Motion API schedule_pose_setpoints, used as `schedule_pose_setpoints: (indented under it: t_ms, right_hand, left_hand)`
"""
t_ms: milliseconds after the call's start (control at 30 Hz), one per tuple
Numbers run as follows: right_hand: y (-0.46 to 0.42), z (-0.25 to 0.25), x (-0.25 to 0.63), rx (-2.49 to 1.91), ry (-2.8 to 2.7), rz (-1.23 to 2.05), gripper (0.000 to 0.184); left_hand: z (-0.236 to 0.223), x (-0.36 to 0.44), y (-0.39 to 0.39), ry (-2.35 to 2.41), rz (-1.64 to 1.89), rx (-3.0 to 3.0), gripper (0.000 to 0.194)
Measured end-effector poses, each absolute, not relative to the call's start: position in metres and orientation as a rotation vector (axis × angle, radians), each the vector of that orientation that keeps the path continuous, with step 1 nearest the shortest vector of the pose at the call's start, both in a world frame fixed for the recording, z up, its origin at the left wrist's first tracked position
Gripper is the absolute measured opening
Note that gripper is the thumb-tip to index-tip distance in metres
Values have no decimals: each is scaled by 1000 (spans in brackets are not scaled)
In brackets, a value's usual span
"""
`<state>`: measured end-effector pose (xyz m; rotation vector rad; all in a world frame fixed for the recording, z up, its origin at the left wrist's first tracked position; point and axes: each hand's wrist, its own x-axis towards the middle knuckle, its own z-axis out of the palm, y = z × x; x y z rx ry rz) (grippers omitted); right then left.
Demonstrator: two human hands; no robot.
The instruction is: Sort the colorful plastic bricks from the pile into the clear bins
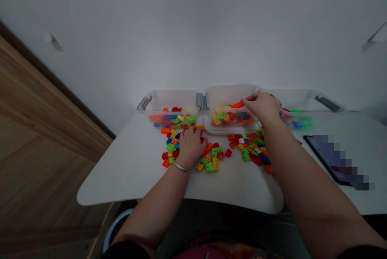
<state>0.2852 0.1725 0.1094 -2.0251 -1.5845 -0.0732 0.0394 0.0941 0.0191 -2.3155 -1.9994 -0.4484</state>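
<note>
My right hand [262, 106] is over the middle clear plastic box [232, 131], its fingers pinched on a long orange toy brick [237, 105]. Inside that box lie yellow, red, green and orange bricks. My left hand [192, 146], with a bracelet at the wrist, rests palm down among loose bricks on the table, fingers apart. Beside its thumb lies another long orange brick [207, 150]; a yellow-orange piece [200, 127] is near its fingertips. What lies beneath the palm is hidden. Loose bricks [213, 162] in green, yellow and red lie to its right.
A left clear box [175, 99] and a right clear box [298, 99] with grey latches also hold bricks. More loose bricks [246, 152] lie near my right forearm. A tablet-like device [326, 160] is at the right of the white table [121, 166]. A wall stands behind.
</note>
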Motion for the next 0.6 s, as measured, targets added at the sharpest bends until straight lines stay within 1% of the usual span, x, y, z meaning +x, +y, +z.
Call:
schedule_pose_setpoints:
  t_ms: [167, 300, 367, 500, 600]
  right_hand:
    - [169, 110, 286, -1946, -1610, -82, 28]
    - [149, 107, 276, -1586, -1587, -222, 29]
    - [134, 102, 266, -1412, -1637, -232, 28]
    - [106, 80, 241, -1194, -1846, -55, 21]
    - [91, 57, 225, -1198, -1954, 102, 19]
  left_hand:
    - [19, 39, 94, -1996, -438, -2313, 44]
    - [18, 39, 94, -2000, -453, -2318, 45]
    - [18, 39, 94, -1995, -461, -2324, 45]
    - [19, 39, 94, -1997, -454, -2329, 45]
    - [19, 39, 94, -2002, -449, -2327, 45]
